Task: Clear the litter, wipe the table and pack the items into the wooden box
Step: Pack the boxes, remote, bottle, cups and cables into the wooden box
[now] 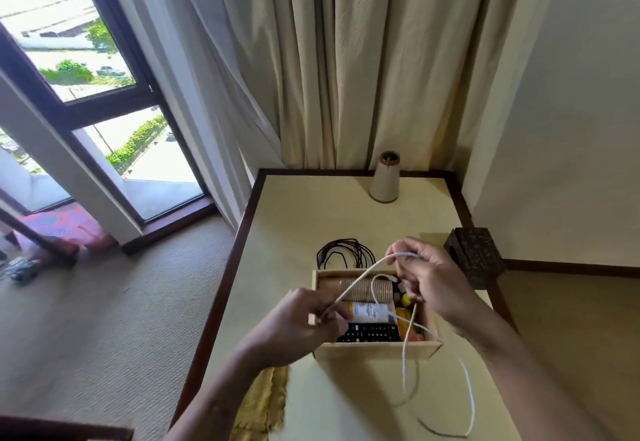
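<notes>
A white cable (360,276) stretches between both hands above the wooden box (377,350). My left hand (301,326) pinches one stretch of it at the box's left edge. My right hand (427,278) grips a loop of it over the box's far right corner. The cable's loose end hangs down and curls on the table in front of the box. Inside the box lie a stack of brown paper cups (363,290), a white tube (372,312), a black remote (369,333) and yellow items (403,319). A coiled black cable (346,253) lies just behind the box.
The cream table (311,219) has a dark wooden rim. A cone-shaped lamp base (385,179) stands at its far edge, a dark carved box (474,255) at its right edge, and a yellow cloth (263,402) at the near left. Curtains hang behind; carpet lies to the left.
</notes>
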`<action>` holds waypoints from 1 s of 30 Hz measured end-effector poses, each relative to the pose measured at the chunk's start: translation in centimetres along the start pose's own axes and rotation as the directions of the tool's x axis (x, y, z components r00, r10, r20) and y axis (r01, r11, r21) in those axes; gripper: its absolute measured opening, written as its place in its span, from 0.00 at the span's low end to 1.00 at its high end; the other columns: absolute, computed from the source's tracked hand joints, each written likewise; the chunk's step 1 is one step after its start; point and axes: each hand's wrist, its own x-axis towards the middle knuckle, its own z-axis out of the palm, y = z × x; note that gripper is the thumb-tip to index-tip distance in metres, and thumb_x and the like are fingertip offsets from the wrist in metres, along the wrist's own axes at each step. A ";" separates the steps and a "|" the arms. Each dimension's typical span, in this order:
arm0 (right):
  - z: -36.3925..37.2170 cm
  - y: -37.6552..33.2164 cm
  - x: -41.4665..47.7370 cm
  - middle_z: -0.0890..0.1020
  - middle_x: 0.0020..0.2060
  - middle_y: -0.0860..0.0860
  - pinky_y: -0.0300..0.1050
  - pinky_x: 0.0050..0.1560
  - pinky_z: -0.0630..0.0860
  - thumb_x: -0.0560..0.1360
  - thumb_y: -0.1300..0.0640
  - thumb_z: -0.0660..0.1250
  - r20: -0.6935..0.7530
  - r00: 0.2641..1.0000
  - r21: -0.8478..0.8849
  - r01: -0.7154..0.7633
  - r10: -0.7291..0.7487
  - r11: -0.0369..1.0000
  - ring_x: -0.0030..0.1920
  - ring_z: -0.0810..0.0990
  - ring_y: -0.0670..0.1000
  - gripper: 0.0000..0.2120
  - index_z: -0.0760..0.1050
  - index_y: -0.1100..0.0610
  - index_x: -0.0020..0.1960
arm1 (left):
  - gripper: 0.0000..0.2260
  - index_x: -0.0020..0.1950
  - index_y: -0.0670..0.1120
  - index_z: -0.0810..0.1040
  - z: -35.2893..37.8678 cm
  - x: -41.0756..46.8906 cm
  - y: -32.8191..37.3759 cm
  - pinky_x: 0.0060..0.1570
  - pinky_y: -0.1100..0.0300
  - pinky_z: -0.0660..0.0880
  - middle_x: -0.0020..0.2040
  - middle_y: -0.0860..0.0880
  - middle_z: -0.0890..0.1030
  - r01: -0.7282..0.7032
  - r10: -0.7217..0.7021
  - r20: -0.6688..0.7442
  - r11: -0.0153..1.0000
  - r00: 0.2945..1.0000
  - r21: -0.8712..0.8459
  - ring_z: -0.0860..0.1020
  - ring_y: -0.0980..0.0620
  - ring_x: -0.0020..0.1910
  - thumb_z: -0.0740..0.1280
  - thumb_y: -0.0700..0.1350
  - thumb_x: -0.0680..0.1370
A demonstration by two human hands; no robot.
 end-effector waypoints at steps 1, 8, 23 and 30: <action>-0.3 0.0 0.1 0.67 0.28 0.48 0.40 0.24 0.59 0.84 0.62 0.59 -0.051 0.999 0.033 -0.010 0.012 0.999 0.26 0.62 0.45 0.16 0.81 0.54 0.43 | 0.06 0.52 0.48 0.85 0.3 -0.5 0.2 0.50 0.46 0.80 0.40 0.45 0.85 0.013 -0.007 0.042 0.990 0.999 -0.139 0.81 0.48 0.41 0.72 0.42 0.76; 3.4 3.8 -2.1 0.74 0.32 0.50 0.44 0.26 0.68 0.83 0.56 0.63 -0.228 0.972 -0.074 -0.077 0.058 0.994 0.26 0.69 0.46 0.07 0.77 0.56 0.50 | 0.14 0.60 0.35 0.81 1.3 -1.0 3.0 0.50 0.43 0.78 0.36 0.39 0.78 -0.129 0.078 -0.109 0.325 0.991 -0.937 0.77 0.42 0.36 0.63 0.35 0.77; 6.6 4.5 -5.9 0.75 0.43 0.48 0.49 0.47 0.77 0.85 0.51 0.54 0.260 0.945 -0.513 -0.038 0.197 0.858 0.41 0.73 0.44 0.04 0.66 0.47 0.53 | 0.10 0.52 0.39 0.73 1.6 2.0 7.9 0.49 0.43 0.78 0.43 0.40 0.80 -0.224 0.028 -0.234 0.420 0.972 -0.879 0.77 0.42 0.40 0.56 0.44 0.87; 3.9 -0.1 -6.5 0.77 0.41 0.44 0.44 0.47 0.75 0.83 0.53 0.58 0.353 0.929 -0.626 0.142 0.116 0.767 0.40 0.74 0.41 0.08 0.72 0.43 0.49 | 0.06 0.46 0.49 0.74 1.3 2.9 4.4 0.38 0.59 0.73 0.38 0.54 0.81 -0.257 0.289 -0.138 0.943 0.947 0.213 0.76 0.55 0.35 0.66 0.40 0.82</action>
